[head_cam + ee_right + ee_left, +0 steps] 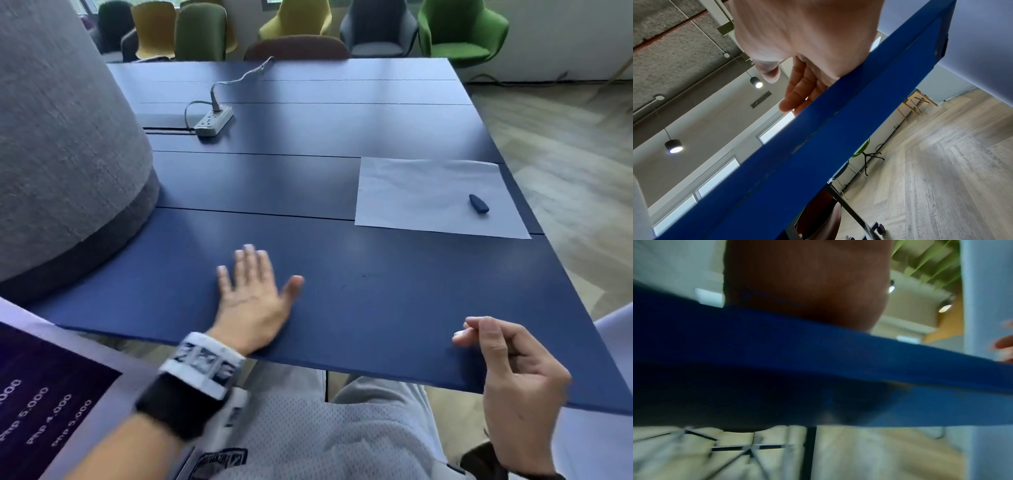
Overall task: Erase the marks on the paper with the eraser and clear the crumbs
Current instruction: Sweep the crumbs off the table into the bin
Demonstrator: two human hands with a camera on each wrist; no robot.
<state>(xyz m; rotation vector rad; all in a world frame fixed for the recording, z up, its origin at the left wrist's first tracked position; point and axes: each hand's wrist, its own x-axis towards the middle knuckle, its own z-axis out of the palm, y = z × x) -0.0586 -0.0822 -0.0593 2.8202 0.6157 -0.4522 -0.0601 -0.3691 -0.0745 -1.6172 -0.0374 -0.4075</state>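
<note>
A white sheet of paper (424,195) lies at the far right of the blue table (376,291). On its right part rests a small dark blue eraser (478,204). Any marks on the sheet are too faint to make out. My left hand (253,291) lies flat on the table near the front edge, fingers spread and holding nothing; the left wrist view shows only its dark palm (807,280) on the tabletop. My right hand (507,363) hovers over the front right edge with loosely curled, empty fingers (797,91). Both hands are well short of the paper.
A white power strip (214,120) with its cable lies at the back left. A large grey fabric column (61,154) stands against the table's left side. Chairs (459,31) line the far end. A dark printed sheet (41,394) is at lower left.
</note>
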